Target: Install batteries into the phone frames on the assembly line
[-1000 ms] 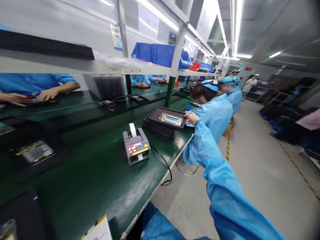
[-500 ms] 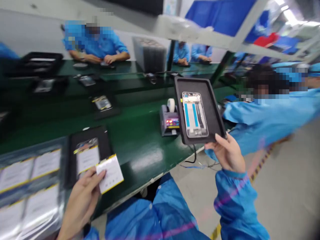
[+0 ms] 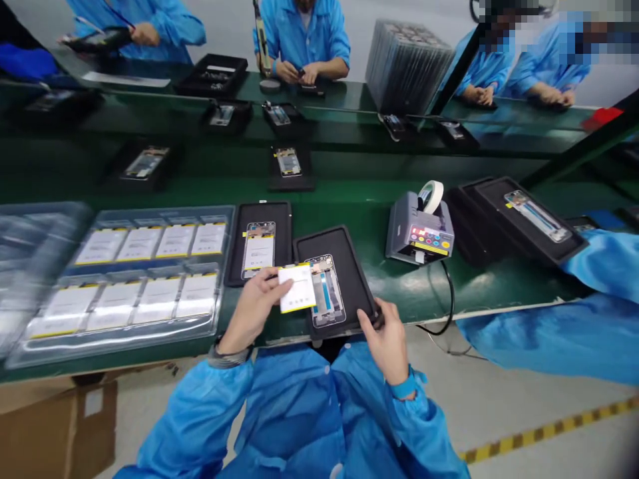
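Between the thumb and fingers of my left hand (image 3: pixel 257 303) is a white phone battery (image 3: pixel 296 293) with yellow edges. It hovers over the left side of a black tray (image 3: pixel 349 266), whose lower right corner my right hand (image 3: pixel 387 332) grips. Inside that tray lies an open phone frame (image 3: pixel 327 296) with blue strips in its bay; the battery hides part of its left edge. Just left, a second black tray (image 3: pixel 282 216) holds a phone (image 3: pixel 259 246) with a white battery in it.
A clear blister tray (image 3: pixel 227 266) of several batteries lies at left. A tape dispenser (image 3: pixel 419 226) stands to the right, its cable hanging over the table edge. Stacked black trays (image 3: pixel 494 206) are beyond it, near a co-worker's sleeve (image 3: pixel 604 266). Phones in trays line the back.
My right hand has brought the black tray with the phone frame left and down to the table's front edge. My left hand still holds the battery, now beside that frame. The view has turned left.
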The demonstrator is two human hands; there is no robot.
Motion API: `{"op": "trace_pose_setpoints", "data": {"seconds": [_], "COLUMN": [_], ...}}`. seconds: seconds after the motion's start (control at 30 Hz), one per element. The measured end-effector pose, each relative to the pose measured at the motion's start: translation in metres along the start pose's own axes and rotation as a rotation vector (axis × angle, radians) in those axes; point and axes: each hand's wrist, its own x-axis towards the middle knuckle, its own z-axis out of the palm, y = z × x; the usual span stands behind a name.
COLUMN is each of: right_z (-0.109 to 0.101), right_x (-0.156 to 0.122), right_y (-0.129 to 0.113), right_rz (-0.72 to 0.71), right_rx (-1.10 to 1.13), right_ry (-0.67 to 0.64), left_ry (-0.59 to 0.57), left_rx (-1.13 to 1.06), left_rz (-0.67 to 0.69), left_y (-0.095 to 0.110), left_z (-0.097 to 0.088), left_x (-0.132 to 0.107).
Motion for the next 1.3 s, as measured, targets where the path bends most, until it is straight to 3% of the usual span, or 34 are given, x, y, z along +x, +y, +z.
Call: {"op": "trace_pose_setpoints", "data": {"seconds": [0.07,0.17,0.27,0.37,0.57,0.63,0.8,0.93,1.1,1.23,1.3], "right_z": [0.0,0.015,0.036,0.052,0.056,0.051,0.036,0.04,0.047,0.048,0.048], "right_x": [-0.001,0.011,0.034,0.05,0.051,0.056,0.071,0.063,0.041,0.033,0.03], "right_y": [-0.009,-0.03,-0.047,-0.056,-0.058,-0.053,-0.026,-0.016,-0.018,-0.021,-0.021], "right_rz": [-0.212,-0.338,-0.275,-0.201,-0.061,-0.025,0.019,0.051,0.187,0.199,0.195], "right_rx": [-0.285,-0.565,-0.81,-0.91,-0.942,-0.834,-0.119,0.061,0.491,0.608,0.635], "right_ry": [0.101,-0.04,-0.222,-0.337,-0.314,-0.307,-0.366,-0.371,-0.263,-0.221,-0.203], "left_ry": [-0.057,-0.099,-0.106,-0.077,-0.071,-0.105,-0.205,-0.235,-0.152,-0.035,0.005], "left_rx": [0.064,0.148,0.195,0.203,0.154,0.148,0.144,0.174,0.344,0.572,0.57], "left_rz": [-0.026,-0.013,0.026,0.038,0.034,0.02,-0.021,-0.008,0.129,0.344,0.37], "left_y": [-0.014,-0.028,-0.033,-0.034,-0.035,-0.035,-0.035,-0.037,-0.036,-0.032,-0.031], "left_z": [0.011,0.021,0.022,0.018,0.008,0.009,0.02,0.03,0.037,0.038,0.038], "left_x": [0.0,0.001,0.003,0.006,-0.001,-0.004,0.003,0.015,0.01,0.005,0.006]}}
